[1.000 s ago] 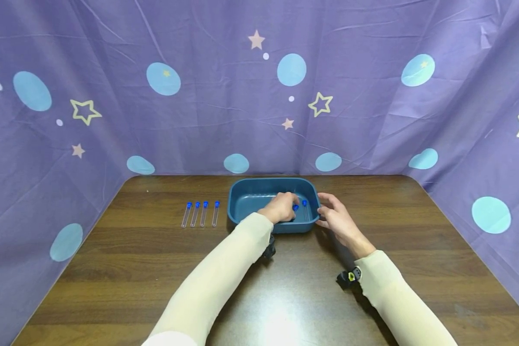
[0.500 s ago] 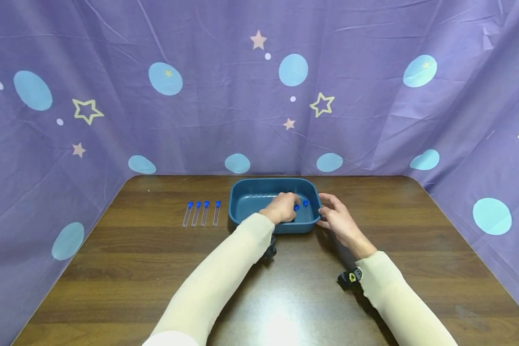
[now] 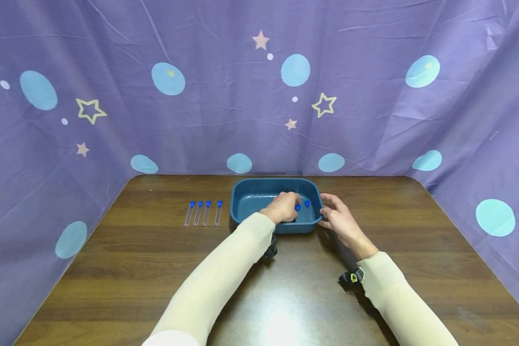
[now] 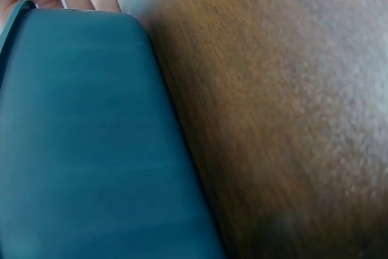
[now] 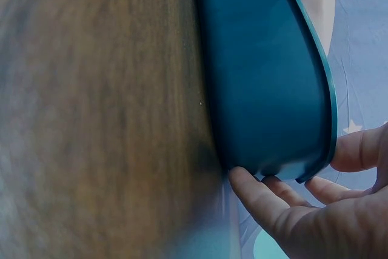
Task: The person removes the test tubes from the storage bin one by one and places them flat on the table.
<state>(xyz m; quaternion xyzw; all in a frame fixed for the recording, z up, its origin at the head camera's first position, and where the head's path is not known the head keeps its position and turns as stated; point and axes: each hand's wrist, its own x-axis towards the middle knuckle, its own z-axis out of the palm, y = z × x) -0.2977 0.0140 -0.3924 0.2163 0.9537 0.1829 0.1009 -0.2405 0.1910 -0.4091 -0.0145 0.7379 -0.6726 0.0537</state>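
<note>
My left hand point(image 3: 281, 206) reaches down into a dark teal plastic basin point(image 3: 252, 181), its fingers bent round a test tube whose blue cap point(image 3: 298, 207) shows tilted beside the fingertips. The rest of that tube is hidden by the hand. To its right, another blue-capped clear test tube point(image 3: 308, 206) stays inside the basin near the right wall. My right hand point(image 3: 338, 218) rests its spread, loosely bent fingers against the basin's outer right end. In the right wrist view, the fingertips point(image 5: 239, 177) touch the outer wall low down, with another digit at the rim.
Several blue-capped clear test tubes point(image 3: 207, 211) lie in a row on the wooden table point(image 3: 125, 250), left of the basin. A purple curtain point(image 3: 225, 96) with stars and blue spots hangs behind and around the table. The left wrist view is mostly the basin's outer wall point(image 4: 91, 125).
The whole scene shifts slightly to the right in the head view. Both hands keep nearly the same place at the basin, and the tubes on the table stay in their row.
</note>
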